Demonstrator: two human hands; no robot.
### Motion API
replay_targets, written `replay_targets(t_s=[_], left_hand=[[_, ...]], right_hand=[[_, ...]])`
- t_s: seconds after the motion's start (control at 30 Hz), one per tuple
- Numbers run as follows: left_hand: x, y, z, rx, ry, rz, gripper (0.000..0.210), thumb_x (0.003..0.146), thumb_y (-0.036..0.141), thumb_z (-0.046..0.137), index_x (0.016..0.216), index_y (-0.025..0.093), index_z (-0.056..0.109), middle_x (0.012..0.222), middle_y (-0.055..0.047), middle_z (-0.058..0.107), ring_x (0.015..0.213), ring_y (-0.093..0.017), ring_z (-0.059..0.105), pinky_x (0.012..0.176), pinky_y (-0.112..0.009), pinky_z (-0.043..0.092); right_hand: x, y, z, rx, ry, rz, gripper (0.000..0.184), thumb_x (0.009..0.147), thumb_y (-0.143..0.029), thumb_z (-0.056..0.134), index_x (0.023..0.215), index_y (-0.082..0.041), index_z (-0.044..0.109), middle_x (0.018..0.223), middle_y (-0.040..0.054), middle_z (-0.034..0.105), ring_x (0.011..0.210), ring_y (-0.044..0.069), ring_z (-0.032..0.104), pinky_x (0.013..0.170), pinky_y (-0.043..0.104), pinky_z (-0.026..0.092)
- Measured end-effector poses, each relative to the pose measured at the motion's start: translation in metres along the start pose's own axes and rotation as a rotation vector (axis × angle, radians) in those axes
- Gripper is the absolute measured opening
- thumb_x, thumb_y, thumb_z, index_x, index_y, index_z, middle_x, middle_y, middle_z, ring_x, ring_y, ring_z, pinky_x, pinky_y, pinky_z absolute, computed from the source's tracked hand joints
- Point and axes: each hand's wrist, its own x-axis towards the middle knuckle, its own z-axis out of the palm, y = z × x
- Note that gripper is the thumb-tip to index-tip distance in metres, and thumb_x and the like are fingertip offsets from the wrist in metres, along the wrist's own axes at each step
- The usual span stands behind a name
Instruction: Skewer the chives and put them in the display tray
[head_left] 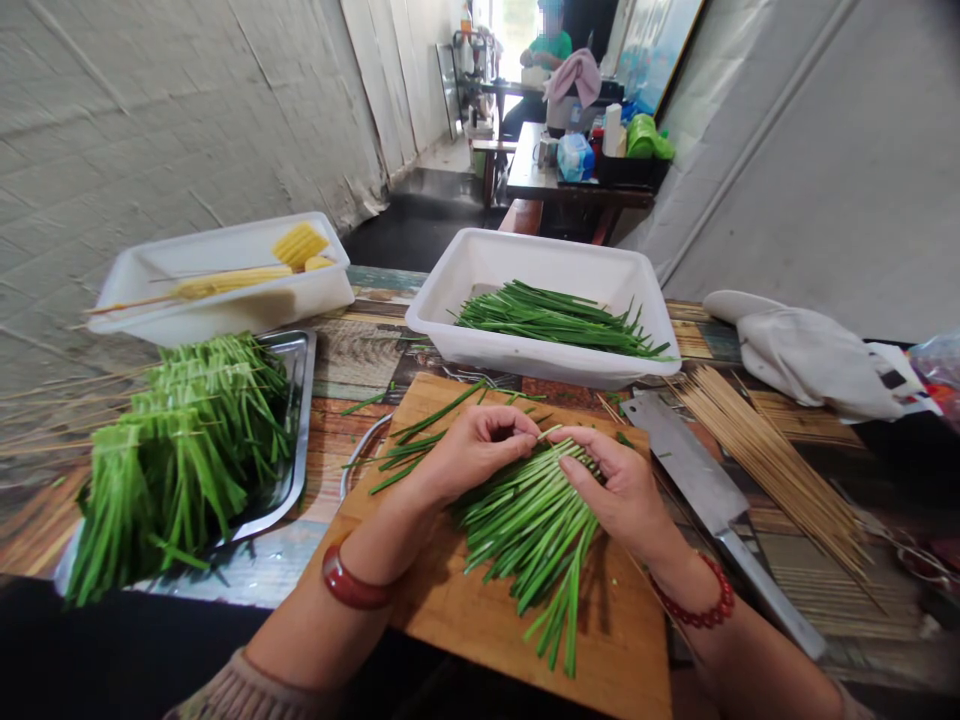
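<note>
While both hands hover close together over the cutting board, the right hand pinches the ends of fanned green stalks at its centre. Left hand: fingertips bent, grip uncertain. Step seems to be lining up stalks; next move calls for keeping them flat, even. Patterned table: tub at twelve o'clock, knife at three, tray at nine. Narrow room, pale walls; person at twelve, beyond.

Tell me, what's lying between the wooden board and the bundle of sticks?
A cleaver lies between the board and the sticks; the head view shows it.
</note>
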Motion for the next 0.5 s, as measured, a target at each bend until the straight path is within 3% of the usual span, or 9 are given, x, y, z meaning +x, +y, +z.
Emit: replay_targets(t_s=[0.2, 0.37, 0.5], left_hand=[[0.0016, -0.0013, 0.0032, 0.061, -0.028, 0.04, 0.021, 0.08, 0.032, 0.066, 0.076, 0.012, 0.068, 0.075, -0.002, 0.062, 0.07, -0.011, 0.052, 0.066, -0.023, 0.039], [-0.002, -0.0002, 0.0053, 0.044, -0.141, 0.016, 0.027, 0.084, 0.039, 0.062, 0.08, 0.012, 0.065, 0.07, 0.001, 0.056, 0.064, -0.01, 0.046, 0.061, -0.021, 0.038], [-0.0059, 0.0035, 0.0035, 0.16, -0.261, 0.007, 0.028, 0.085, 0.04, 0.063, 0.082, 0.013, 0.065, 0.072, 0.002, 0.056, 0.066, -0.01, 0.047, 0.059, -0.02, 0.039]], right_hand=[[-0.0013, 0.0015, 0.0041, 0.02, 0.035, 0.042, 0.035, 0.09, -0.025, 0.057, 0.125, -0.023, 0.055, 0.108, 0.0067, 0.072, 0.087, 0.018, 0.071, 0.082, 0.032, 0.057], [-0.0009, 0.0009, 0.0012, -0.068, -0.004, -0.016, 0.019, 0.091, -0.024, 0.055, 0.109, -0.024, 0.063, 0.103, 0.0046, 0.074, 0.092, 0.019, 0.071, 0.083, 0.031, 0.054], [-0.0016, 0.0006, 0.0017, -0.072, 0.01, -0.017, 0.015, 0.091, -0.026, 0.056, 0.104, -0.023, 0.064, 0.097, 0.0037, 0.074, 0.089, 0.019, 0.071, 0.079, 0.029, 0.055]])
